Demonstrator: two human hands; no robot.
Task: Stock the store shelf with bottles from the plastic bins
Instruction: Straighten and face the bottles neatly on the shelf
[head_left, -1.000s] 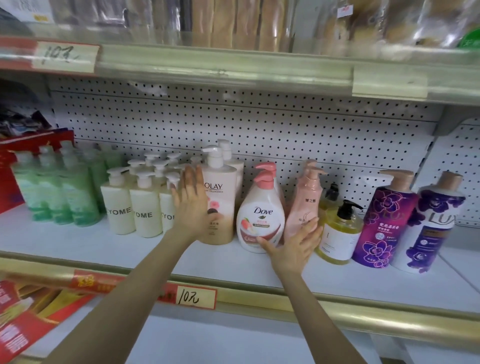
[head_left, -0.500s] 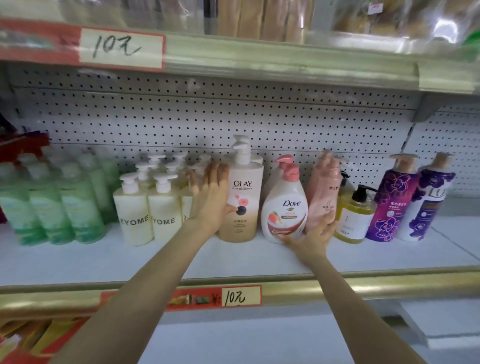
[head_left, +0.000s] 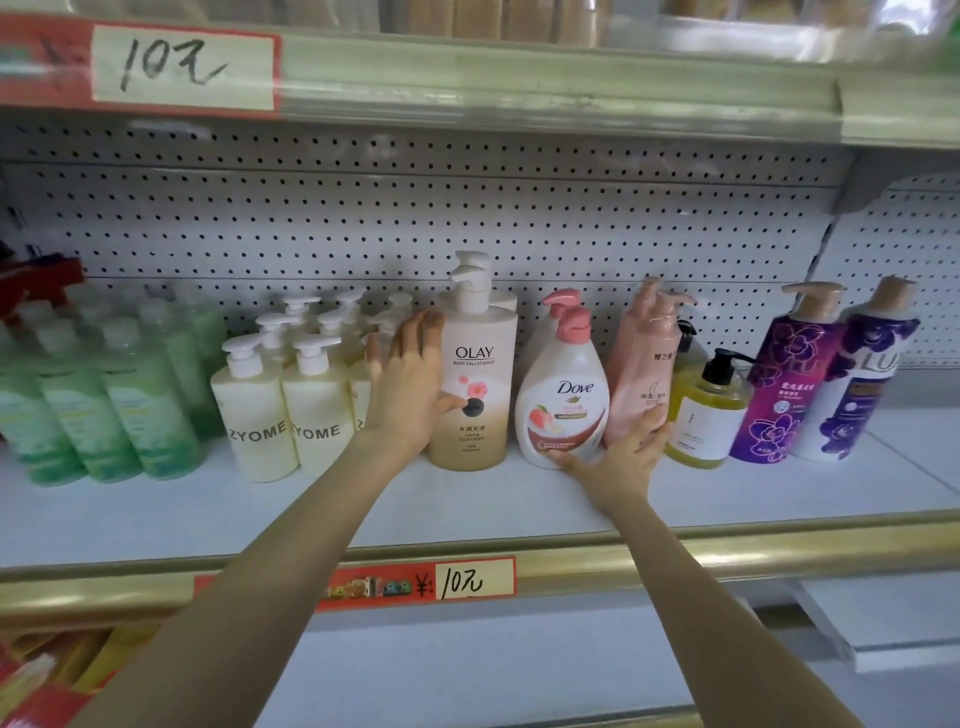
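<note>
Pump bottles line the shelf (head_left: 467, 512). The left hand (head_left: 410, 384) lies open against the left side of the Olay bottle (head_left: 475, 395), fingers straight and thumb on the label. The right hand (head_left: 618, 460), spread open, touches the base of the Dove bottle (head_left: 563, 410) and the pink bottle (head_left: 641, 374). A clear bottle (head_left: 706, 405) holds yellow liquid. Both hands stay where they were half a second ago.

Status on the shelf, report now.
Left hand flat against Olay bottle. Right hand spread, touching Dove bottle and pink bottle. Zyome bottles crowd the left.
</note>
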